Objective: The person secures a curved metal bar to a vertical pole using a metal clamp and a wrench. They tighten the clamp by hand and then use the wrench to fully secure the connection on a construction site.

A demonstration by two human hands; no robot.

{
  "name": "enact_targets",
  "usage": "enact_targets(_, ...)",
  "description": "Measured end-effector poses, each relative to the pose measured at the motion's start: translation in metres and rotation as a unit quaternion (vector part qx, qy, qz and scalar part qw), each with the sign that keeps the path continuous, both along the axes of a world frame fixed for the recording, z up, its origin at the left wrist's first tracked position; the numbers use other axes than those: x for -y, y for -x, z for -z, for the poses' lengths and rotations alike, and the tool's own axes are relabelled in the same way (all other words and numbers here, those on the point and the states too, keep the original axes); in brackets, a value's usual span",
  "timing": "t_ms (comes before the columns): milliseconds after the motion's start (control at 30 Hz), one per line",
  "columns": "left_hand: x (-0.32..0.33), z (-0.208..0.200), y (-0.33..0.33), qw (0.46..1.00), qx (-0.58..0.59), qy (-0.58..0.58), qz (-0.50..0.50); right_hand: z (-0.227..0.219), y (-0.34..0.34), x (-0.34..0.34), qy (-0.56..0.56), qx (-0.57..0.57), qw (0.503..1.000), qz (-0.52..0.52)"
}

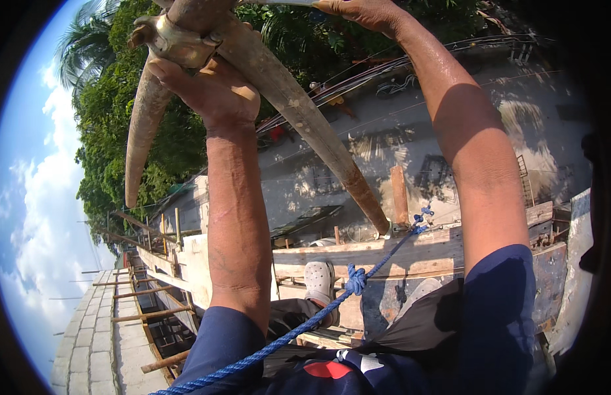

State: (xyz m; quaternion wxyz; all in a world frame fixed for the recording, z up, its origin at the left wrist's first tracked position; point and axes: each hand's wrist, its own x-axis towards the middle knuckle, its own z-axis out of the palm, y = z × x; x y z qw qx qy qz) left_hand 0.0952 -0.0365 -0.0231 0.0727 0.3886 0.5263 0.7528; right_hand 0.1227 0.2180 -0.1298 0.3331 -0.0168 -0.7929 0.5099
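Observation:
Two weathered scaffold pipes meet overhead at a rusty scaffold clamp (184,45). My left hand (220,92) is closed on the clamp from below, thumb on its near side; some fingers are hidden behind the metal. The long pipe (299,115) slants down to the right, its lower end by the planks. Another pipe (145,128) slopes down at the left. At the upper edge my right hand (365,14) grips a thin pale bar (279,2), mostly cut off by the frame. A blue rope (289,336) with a knot crosses below my arms.
My feet in pale clogs (319,280) stand among wooden planks (411,253), high above a grey paved ground (378,145). Cables (365,85) run beyond it. To the left are a block wall (88,329), wooden poles (154,315) and leafy trees (114,131). A short board (399,194) stands upright.

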Motion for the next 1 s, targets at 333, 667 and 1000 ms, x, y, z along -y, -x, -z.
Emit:
enact_targets(333, -0.005, -0.004, -0.010, 0.999, -0.014, 0.001, -0.029, 0.022, -0.021, 0.104, 0.202, -0.020, 0.977, -0.068)
enact_targets(667, -0.001, -0.002, -0.007, 1.000, 0.006, -0.007, 0.002, 0.032, -0.002, 0.147, 0.276, -0.103, 0.944, -0.149)
enact_targets(1000, 0.000, -0.001, -0.007, 1.000, 0.010, 0.007, -0.022, 0.031, 0.031, 0.136, 0.308, -0.055, 0.924, -0.219)
